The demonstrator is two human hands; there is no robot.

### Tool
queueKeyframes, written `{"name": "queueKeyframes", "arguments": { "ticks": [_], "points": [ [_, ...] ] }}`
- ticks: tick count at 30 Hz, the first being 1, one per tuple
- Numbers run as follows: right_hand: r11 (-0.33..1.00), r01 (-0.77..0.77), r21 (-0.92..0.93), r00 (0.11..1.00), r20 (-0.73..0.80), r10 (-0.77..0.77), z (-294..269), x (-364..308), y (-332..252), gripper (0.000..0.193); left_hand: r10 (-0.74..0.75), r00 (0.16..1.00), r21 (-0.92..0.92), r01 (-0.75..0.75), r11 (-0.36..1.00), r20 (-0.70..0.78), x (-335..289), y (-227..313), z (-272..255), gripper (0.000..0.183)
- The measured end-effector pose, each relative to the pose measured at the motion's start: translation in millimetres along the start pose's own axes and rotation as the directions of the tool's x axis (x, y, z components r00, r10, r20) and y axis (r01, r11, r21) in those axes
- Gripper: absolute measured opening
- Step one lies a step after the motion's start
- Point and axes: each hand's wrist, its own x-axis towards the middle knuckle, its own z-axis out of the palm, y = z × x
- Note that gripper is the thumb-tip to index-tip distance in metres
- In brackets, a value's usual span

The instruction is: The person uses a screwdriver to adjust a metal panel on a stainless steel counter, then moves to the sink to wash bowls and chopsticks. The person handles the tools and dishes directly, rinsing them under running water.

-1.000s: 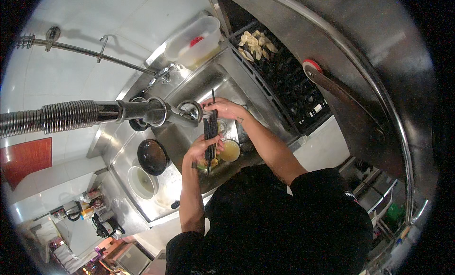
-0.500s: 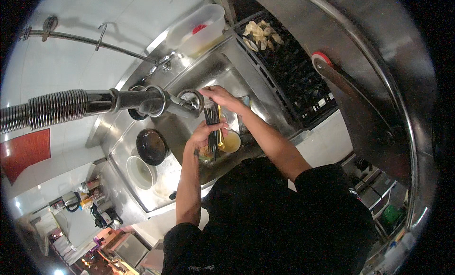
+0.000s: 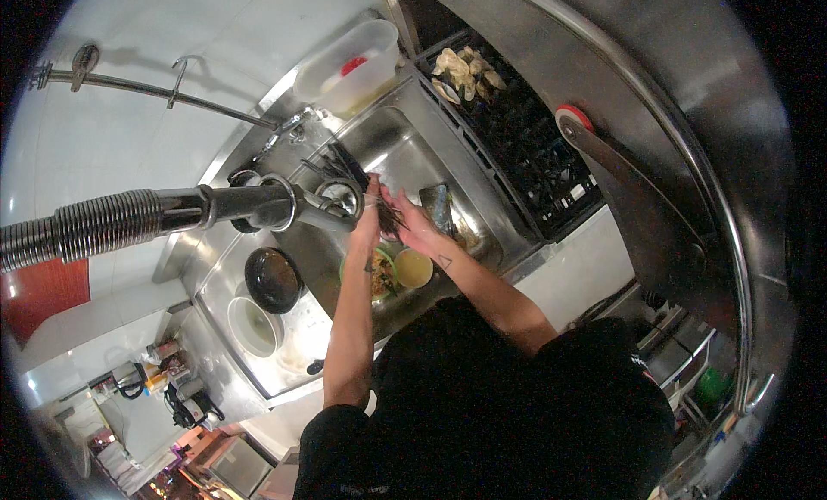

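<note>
A bundle of long, thin dark utensils [image 3: 350, 166] slants over the sink, its far ends toward the tap and its near ends between my palms. They look like cutlery or chopsticks; I cannot tell which. My left hand [image 3: 369, 217] is closed round the bundle from the left. My right hand [image 3: 415, 228] cups its near ends from the right, fingers partly stretched along it. Just in front of my hands hangs the spray head [image 3: 343, 200] of a metal hose. Below my wrists, a yellowish bowl [image 3: 413, 268] sits beside a green-rimmed bowl with food scraps [image 3: 382, 278].
The steel sink basin [image 3: 401, 131] holds a bluish object [image 3: 437, 209] at its right. On the left drainboard lie a black pan [image 3: 273, 279] and a white tub [image 3: 254, 326]. A translucent bin [image 3: 349, 74] stands behind. To the right, a black rack [image 3: 517, 130] bears shells [image 3: 469, 72].
The bundle has swung from upright in the view to slanting up and left. My right hand has come down from the spray head to the bundle's near ends; my left hand has moved up.
</note>
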Motion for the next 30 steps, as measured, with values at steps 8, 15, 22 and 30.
{"name": "queueKeyframes", "arguments": {
  "ticks": [8,15,22,30],
  "points": [
    [0.985,0.078,-0.155,0.995,-0.046,-0.086,4,-15,-27,0.092,0.325,0.945,0.813,-0.157,0.561,-0.042,-17,-47,-11,0.033],
    [0.825,0.007,-0.566,0.999,0.030,0.012,33,5,-16,0.038,0.294,0.941,0.917,0.041,0.396,-0.169,-49,-57,-5,0.043],
    [0.948,0.005,-0.319,0.999,0.050,0.011,48,-3,-8,0.017,0.451,0.885,0.685,-0.258,0.682,-0.116,-98,-46,-24,0.075],
    [0.982,0.176,0.071,0.982,-0.084,-0.170,59,14,6,0.006,-0.299,0.932,-0.704,0.071,0.706,-0.205,-96,-86,-52,0.084]
  ]
}}
